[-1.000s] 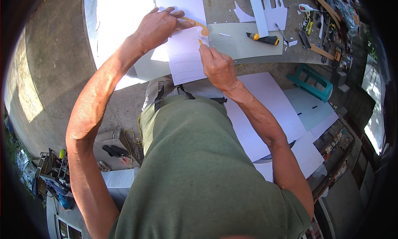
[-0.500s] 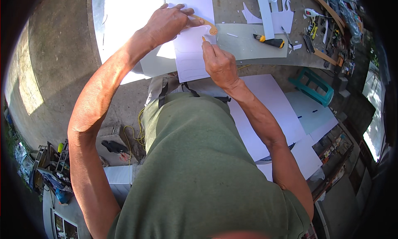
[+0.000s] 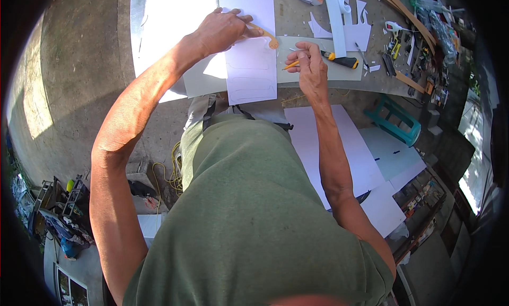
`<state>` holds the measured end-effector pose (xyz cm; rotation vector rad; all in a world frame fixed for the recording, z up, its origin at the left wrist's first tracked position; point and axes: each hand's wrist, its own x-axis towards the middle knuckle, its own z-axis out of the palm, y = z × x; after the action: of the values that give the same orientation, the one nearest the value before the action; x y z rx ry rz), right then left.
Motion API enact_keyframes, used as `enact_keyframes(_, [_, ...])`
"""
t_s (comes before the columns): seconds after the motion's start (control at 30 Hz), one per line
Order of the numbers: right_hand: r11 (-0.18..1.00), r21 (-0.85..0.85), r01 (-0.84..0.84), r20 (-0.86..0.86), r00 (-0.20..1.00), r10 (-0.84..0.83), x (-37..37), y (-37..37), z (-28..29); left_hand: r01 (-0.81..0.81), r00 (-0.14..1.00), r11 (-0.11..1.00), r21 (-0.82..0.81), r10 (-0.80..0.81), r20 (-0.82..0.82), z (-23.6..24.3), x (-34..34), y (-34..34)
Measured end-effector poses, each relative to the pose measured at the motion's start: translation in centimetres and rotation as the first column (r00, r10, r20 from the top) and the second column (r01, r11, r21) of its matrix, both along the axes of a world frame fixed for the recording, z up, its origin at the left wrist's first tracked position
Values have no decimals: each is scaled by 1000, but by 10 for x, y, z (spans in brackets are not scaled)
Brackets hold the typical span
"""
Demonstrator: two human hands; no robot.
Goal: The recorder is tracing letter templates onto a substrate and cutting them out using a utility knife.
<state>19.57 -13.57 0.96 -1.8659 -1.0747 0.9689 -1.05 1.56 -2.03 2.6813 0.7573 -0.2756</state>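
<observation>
Spread fingers of my left hand [image 3: 222, 30] press on an orange-tan curved template [image 3: 272, 41], which lies on a white sheet [image 3: 250, 86] marked with faint curved outlines. My right hand [image 3: 312, 70] is lifted just right of that sheet, holding a yellow pencil [image 3: 290, 65] between thumb and fingers, its other fingers loosely curled. Behind that hand, a yellow-and-black utility knife [image 3: 345, 61] rests on a grey board [image 3: 339, 74]. Part of the template is hidden under my left fingers.
Cut white pieces [image 3: 358, 38], a long white strip [image 3: 334, 14], wooden strips and tools crowd the table's right side. Below are a teal stool [image 3: 403, 131], large white sheets [image 3: 328, 141], a yellow cord [image 3: 172, 173] and clutter at lower left [image 3: 66, 216].
My right hand has lifted the pencil away from the outlines and moved rightward, turning so the pencil lies more sideways. My left hand stays on the template; the whole view has shifted slightly.
</observation>
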Motion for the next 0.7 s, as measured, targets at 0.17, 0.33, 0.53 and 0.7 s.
enact_keyframes(0.17, [959,-213,-188,180,957,228,21,23,-17,2,999,992,130,-8,42,-9,-4,-5])
enact_keyframes(0.33, [865,-331,-377,468,730,498,1,51,-13,-220,966,964,147,194,173,-5,-8,-15])
enact_keyframes(0.53, [781,-353,-514,549,562,618,-2,69,-23,-741,424,548,-387,830,364,21,-40,-54])
enact_keyframes(0.7, [793,-304,-528,543,588,600,6,71,-39,-791,52,103,-603,993,102,-6,-55,-144])
